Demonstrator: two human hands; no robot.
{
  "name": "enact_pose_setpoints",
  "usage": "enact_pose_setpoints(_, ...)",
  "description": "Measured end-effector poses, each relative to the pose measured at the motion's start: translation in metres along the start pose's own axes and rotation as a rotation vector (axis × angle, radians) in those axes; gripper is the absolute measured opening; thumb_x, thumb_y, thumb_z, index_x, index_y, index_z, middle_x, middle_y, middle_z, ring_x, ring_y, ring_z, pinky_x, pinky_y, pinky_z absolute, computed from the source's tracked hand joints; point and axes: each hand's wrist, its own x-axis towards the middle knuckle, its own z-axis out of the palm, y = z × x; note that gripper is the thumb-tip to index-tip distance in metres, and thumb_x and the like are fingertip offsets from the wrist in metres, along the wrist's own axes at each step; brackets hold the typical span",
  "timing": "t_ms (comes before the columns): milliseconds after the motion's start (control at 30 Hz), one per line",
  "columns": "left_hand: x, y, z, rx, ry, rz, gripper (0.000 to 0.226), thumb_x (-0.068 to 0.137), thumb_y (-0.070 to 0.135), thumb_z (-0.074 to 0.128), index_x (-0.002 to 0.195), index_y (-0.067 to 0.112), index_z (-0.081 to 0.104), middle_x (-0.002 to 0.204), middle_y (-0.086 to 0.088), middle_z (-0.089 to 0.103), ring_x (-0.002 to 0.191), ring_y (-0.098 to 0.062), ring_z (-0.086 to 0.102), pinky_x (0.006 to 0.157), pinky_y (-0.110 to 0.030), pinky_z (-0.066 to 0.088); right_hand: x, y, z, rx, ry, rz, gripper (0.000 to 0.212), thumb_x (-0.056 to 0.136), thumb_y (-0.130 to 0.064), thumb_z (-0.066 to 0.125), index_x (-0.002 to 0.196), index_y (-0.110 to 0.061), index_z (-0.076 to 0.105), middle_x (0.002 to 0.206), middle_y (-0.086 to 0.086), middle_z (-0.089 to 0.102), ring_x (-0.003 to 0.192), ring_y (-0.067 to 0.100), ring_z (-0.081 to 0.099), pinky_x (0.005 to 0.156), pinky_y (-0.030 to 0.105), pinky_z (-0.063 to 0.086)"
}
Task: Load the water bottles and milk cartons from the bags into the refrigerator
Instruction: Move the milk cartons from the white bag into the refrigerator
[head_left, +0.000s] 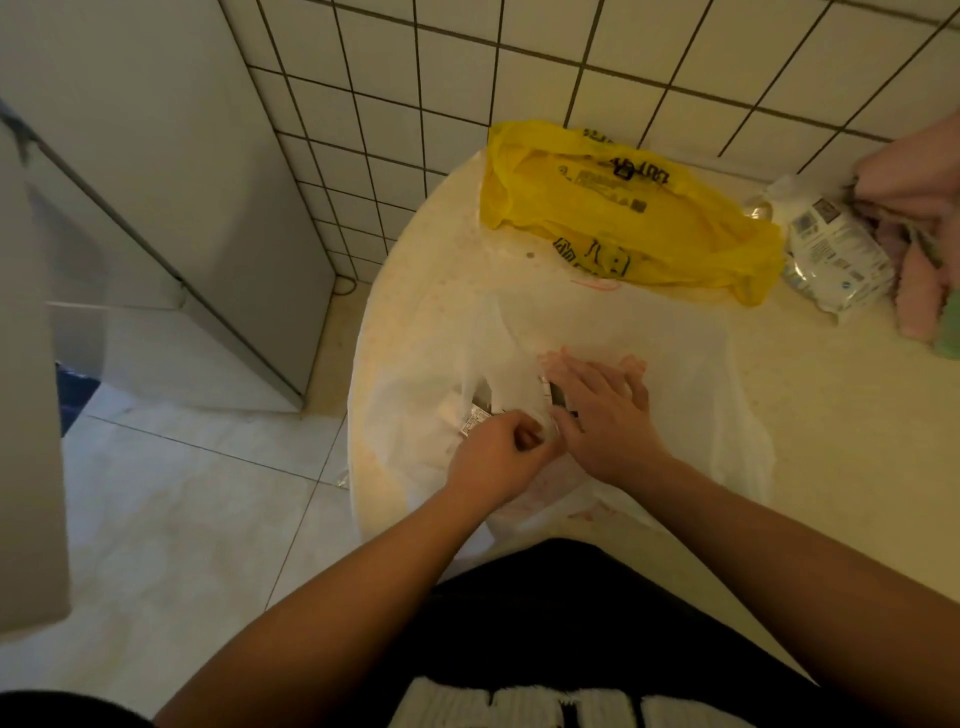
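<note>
A small white carton (474, 419) with a printed label peeks from the mouth of the thin, crumpled white bag (649, 338) on the pale counter (831, 441); which way it points cannot be told. The left hand (498, 449) pinches the bag's edge beside it with curled fingers, while the right hand (605, 410) lies flat, fingers straight, under the see-through plastic. A crinkly yellow bag (623, 218) lies behind.

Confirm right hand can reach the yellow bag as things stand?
Probably yes. The right hand is at the white bag; the yellow bag lies just beyond on the counter, nothing standing between.
</note>
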Motion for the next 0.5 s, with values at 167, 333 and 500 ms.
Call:
enact_pose_setpoints(167,0.005,-0.001,0.006,-0.099,0.046,-0.014,0.01,0.09,0.028,0.062,0.083,0.021,0.061,0.074,0.006,0.061,0.069,-0.012,0.057,0.066,-0.032,0.046,-0.008,0.006,0.001,0.055,-0.087,0.028,0.043,0.098,-0.032,0.045,0.141,-0.03,0.043,0.152,-0.006,0.034,0.142,0.019,0.026,0.114,0.048,0.014)
enact_pose_setpoints(333,0.017,-0.029,-0.049,-0.476,0.588,-0.33,0.008,0.097,0.021,0.05,0.097,0.013,0.051,0.083,0.002,0.054,0.086,-0.024,0.056,0.078,-0.035,0.044,-0.009,0.001,0.005,0.054,-0.235,0.022,0.051,0.099,-0.041,0.041,0.148,-0.031,0.033,0.158,-0.005,0.024,0.145,0.02,0.02,0.116,0.048,0.012)
enact_pose_setpoints(500,0.022,-0.089,-0.112,-0.372,0.672,-0.494,0.017,0.099,0.021,0.047,0.107,0.007,0.052,0.099,-0.007,0.057,0.1,-0.03,0.059,0.079,-0.035,0.045,-0.001,-0.009,0.012,0.042,-0.329,-0.017,0.055,0.096,-0.048,0.043,0.148,-0.034,0.029,0.158,-0.004,0.023,0.145,0.022,0.017,0.116,0.051,0.013)
